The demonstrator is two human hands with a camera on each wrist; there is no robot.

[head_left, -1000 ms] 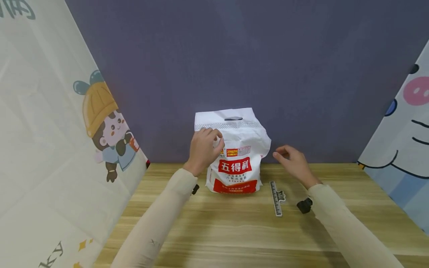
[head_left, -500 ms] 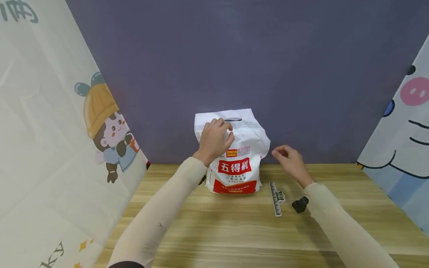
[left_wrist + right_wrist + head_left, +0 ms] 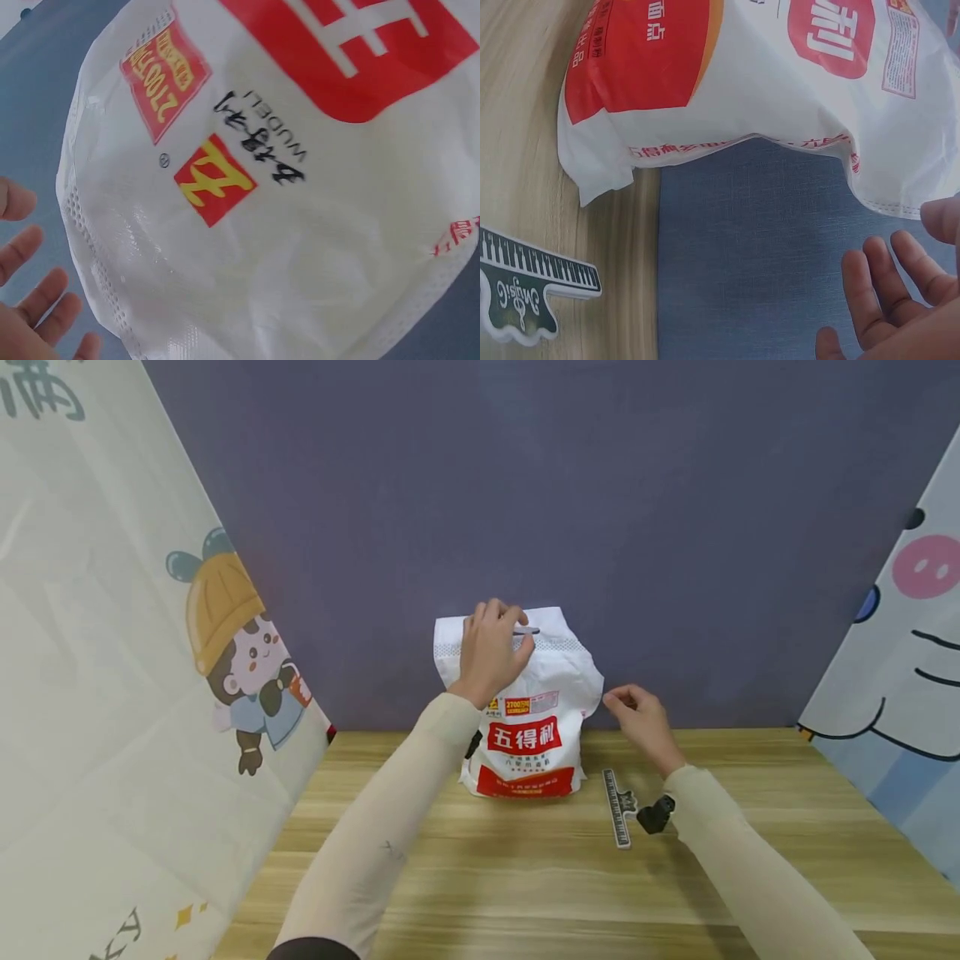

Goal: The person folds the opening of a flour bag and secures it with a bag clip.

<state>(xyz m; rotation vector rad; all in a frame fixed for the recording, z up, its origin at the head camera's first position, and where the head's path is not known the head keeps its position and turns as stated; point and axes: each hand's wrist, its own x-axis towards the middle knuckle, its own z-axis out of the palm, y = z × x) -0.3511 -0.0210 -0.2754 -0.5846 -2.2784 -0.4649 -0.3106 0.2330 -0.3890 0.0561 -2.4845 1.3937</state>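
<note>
The white bag (image 3: 532, 682) stands upright at frame centre, long axis vertical. The left hand (image 3: 492, 652), its grip spread apart, is nearer, overlapping the handle slot (image 3: 528, 631); the right hand (image 3: 642, 720), fingers and thumb apart, is just beside the bag's right edge. The bag reads 五得利, WUDELI, 2700万; the piano-key piece (image 3: 615, 807), lower right of centre, reads "Music".

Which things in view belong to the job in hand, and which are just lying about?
In the job:
- WUDELI bag
- left hand, before its top
- right hand, near its side

Apparently lying about:
- piano-key "Music" clip, untouched
</note>
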